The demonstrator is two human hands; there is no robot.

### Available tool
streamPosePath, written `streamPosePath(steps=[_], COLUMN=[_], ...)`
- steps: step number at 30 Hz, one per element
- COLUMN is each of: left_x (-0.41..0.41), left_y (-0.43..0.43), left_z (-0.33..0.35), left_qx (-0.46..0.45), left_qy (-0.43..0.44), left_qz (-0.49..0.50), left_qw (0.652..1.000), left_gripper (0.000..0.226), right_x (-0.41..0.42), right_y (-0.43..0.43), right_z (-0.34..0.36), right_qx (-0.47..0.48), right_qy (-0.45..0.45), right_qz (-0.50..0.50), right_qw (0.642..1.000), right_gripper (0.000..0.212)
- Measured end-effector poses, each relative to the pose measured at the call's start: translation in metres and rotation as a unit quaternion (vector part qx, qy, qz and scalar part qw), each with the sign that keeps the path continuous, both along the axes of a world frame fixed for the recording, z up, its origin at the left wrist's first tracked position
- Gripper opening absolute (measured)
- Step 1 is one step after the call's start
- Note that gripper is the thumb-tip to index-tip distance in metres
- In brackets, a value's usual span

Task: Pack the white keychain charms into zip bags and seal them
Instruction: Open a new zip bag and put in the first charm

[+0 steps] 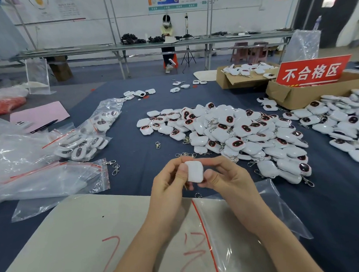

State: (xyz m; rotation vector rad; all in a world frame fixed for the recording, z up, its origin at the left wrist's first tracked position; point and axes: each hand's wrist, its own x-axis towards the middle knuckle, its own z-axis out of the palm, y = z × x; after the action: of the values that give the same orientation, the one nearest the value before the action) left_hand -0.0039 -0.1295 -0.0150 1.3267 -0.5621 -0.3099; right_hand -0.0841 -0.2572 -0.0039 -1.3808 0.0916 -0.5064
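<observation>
we log the left hand (168,187) and right hand (230,181), fingers pinching one white charm (194,170) above the near flat zip bag (226,247); filled bags (86,140) lie left, a large loose pile (246,133) far right, so we judge most packing remains.

The table (129,142) wore a dark blue cloth. A big heap of charms (236,133) lay at its middle, a second heap (342,126) to the right, and a few strays (139,93) farther back. Filled bags (88,135) and empty bags (42,181) lay at the left, loose clasps (115,166) just beside them. A pale board (76,233) sat at the near edge, one bag (226,236) partly on it. Two boxes (292,96) stood far right, a pink sheet (40,115) far left.
</observation>
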Motion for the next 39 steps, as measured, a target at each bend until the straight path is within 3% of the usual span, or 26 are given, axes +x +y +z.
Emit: streamPosePath(steps=[2,6,13,19,24,30,34,39], left_x=[0.002,0.0,-0.009,-0.006,-0.005,-0.003,-0.004,-0.003], left_y=[0.001,-0.001,-0.004,-0.002,-0.001,-0.004,-0.001,0.002], left_z=[0.0,0.0,0.001,0.002,0.0,-0.001,0.0,0.004], left_qx=[-0.011,-0.007,-0.036,-0.037,-0.035,-0.041,-0.003,0.011], left_qy=[0.048,0.062,0.006,-0.027,-0.019,0.044,-0.004,-0.039], left_qz=[-0.041,-0.041,-0.054,-0.049,-0.036,-0.014,-0.033,-0.058], left_qw=[0.998,0.997,0.998,0.998,0.999,0.998,0.999,0.998], left_gripper=[0.024,0.022,0.031,0.031,0.026,0.033,0.052,0.054], right_x=[-0.001,-0.001,0.0,0.0,-0.001,0.004,0.006,0.008], right_y=[0.002,0.002,-0.002,-0.001,0.001,-0.003,-0.005,-0.005], right_z=[0.0,0.0,-0.001,-0.003,0.0,-0.008,-0.008,-0.013], right_qx=[-0.02,-0.027,-0.026,-0.031,-0.011,-0.022,-0.033,-0.108], right_qy=[-0.002,0.0,-0.03,0.004,-0.034,0.011,0.044,0.059], right_qz=[0.028,0.029,-0.074,-0.066,-0.053,-0.054,-0.103,-0.115], right_qw=[0.999,0.999,0.996,0.997,0.998,0.998,0.993,0.986], right_gripper=[0.023,0.023,0.011,0.011,0.008,0.013,0.02,0.041])
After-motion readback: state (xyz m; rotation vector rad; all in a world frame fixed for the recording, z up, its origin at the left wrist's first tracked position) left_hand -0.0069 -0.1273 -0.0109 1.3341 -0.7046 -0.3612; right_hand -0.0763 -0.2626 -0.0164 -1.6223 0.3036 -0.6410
